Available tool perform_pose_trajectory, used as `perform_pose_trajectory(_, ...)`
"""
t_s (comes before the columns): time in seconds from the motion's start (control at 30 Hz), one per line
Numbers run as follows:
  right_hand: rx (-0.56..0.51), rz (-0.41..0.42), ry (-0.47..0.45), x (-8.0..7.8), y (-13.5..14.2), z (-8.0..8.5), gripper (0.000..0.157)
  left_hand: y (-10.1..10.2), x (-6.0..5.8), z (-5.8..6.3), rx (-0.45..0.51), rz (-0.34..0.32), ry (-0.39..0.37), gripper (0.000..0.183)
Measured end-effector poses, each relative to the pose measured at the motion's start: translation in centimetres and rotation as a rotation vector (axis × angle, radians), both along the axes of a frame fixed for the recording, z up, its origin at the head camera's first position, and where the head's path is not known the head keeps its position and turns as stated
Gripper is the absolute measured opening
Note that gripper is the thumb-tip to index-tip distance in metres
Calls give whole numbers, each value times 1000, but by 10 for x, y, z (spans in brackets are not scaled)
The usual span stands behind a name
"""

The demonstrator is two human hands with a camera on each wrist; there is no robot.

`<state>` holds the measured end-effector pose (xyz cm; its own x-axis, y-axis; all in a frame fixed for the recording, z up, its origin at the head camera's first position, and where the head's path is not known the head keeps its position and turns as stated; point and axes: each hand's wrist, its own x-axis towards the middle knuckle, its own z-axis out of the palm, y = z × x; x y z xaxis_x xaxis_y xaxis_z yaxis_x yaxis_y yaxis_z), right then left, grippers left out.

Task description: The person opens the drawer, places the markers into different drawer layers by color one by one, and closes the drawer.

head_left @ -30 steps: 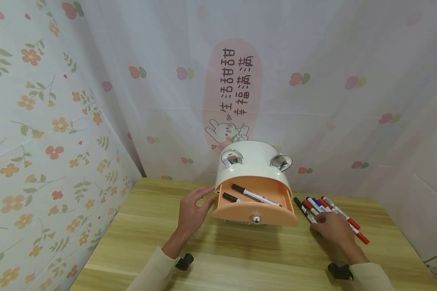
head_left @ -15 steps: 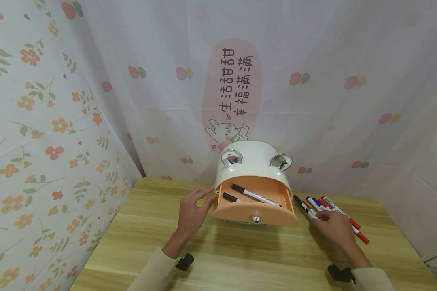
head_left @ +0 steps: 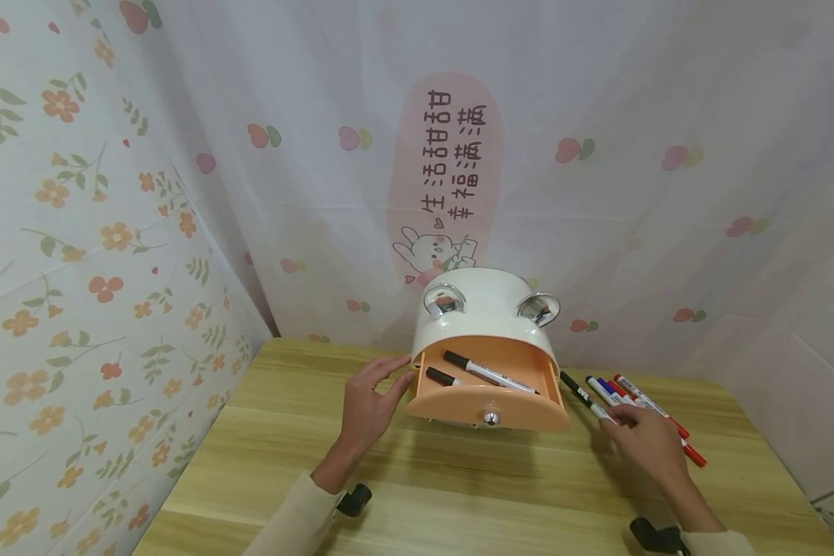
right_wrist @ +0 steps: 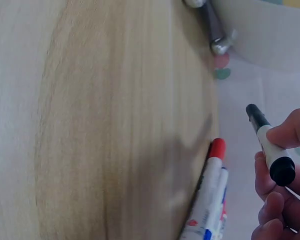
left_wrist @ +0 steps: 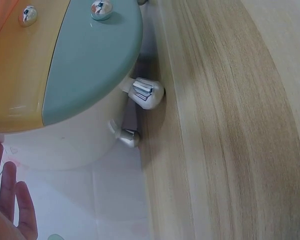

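My right hand (head_left: 648, 442) pinches a black-capped whiteboard marker (head_left: 584, 394) between thumb and fingers. In the right wrist view this marker (right_wrist: 276, 145) is raised off the table, its black end towards the camera. My left hand (head_left: 367, 398) has its fingertips at the left side of a white rounded drawer box (head_left: 483, 309). In the left wrist view the fingers of my left hand (left_wrist: 12, 205) look extended. The box's orange top drawer (head_left: 486, 408) is pulled out. Inside lie two black-capped markers, one whole marker (head_left: 492, 375) and one partly hidden marker (head_left: 442, 377).
Several red and blue markers (head_left: 615, 390) lie on the wooden table (head_left: 285, 432) right of the box, partly behind my right hand. Lower down, the box has a yellow drawer (left_wrist: 27, 70), a green drawer (left_wrist: 92, 55) and silver feet (left_wrist: 147, 93). Patterned curtains (head_left: 306, 193) hang behind.
My right hand has lifted the black-capped marker off the table beside the others and shifted slightly right and nearer. My left hand and the drawer have stayed put.
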<state>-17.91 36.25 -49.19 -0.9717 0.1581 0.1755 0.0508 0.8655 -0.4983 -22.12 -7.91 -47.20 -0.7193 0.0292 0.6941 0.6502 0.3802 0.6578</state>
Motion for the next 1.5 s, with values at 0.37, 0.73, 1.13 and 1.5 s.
perform_pose_trajectory(0.37, 4, 36, 51, 13, -1, 24, 37, 0, 0, 0, -7, 5, -5, 30)
perform_pose_trajectory(0.73, 17, 71, 65, 27, -14, 58, 41, 0, 0, 1, -5, 0, -6, 30)
perform_pose_trajectory(1.13, 45, 89, 193, 37, -20, 88, 30, 0, 0, 0, 11, -18, 4, 30)
perform_pose_trajectory(1.5, 67, 97, 210, 45, -26, 116, 32, 1, 0, -2, 3, -9, 4, 30)
